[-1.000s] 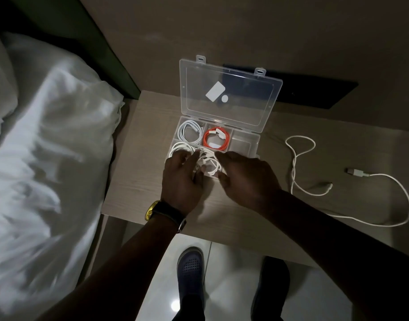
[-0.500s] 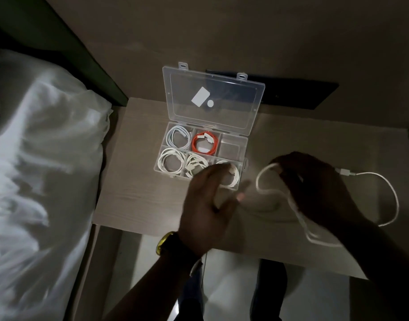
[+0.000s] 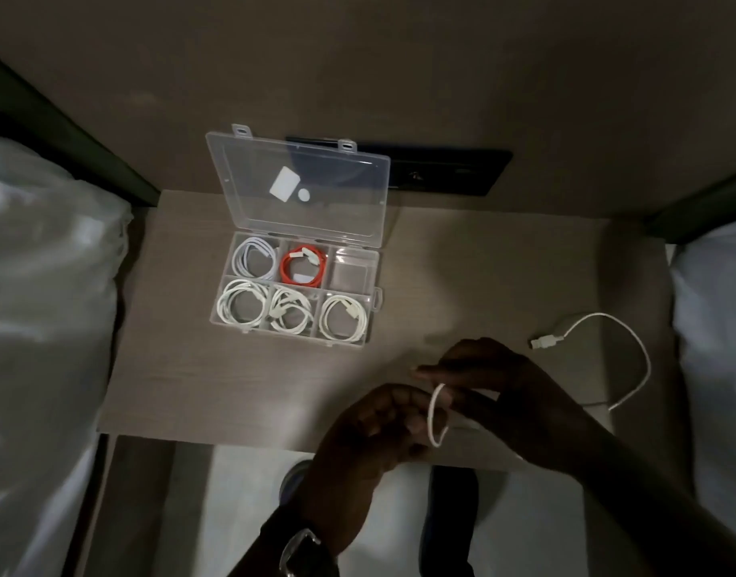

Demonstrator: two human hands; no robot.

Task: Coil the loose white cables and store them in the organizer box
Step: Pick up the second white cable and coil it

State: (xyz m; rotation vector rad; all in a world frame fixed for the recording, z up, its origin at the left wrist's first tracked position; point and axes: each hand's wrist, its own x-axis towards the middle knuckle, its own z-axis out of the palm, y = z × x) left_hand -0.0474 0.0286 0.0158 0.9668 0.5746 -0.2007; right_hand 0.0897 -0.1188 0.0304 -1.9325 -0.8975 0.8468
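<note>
A clear organizer box (image 3: 376, 302) stands open on the wooden table, its lid tilted back. Coiled white cables fill the three near compartments and the far left one; an orange coil (image 3: 304, 266) lies in the far middle one. The far right compartment (image 3: 354, 271) holds no cable. A loose white cable (image 3: 633, 343) trails across the table's right side, its plug end lying free. Near the front edge, my left hand (image 3: 383, 426) and my right hand (image 3: 495, 381) both hold a small loop of this cable (image 3: 435, 414) between them.
The wooden table (image 3: 183, 368) sits between two beds with white bedding, one on the left (image 3: 45, 326) and one on the right (image 3: 716, 326). A dark wall panel (image 3: 449, 172) is behind the box. My feet show on the floor below the table's front edge.
Both hands left the box, where they were pressing a coil into a near compartment, and moved right and toward me. They picked up the loose cable and now form a loop.
</note>
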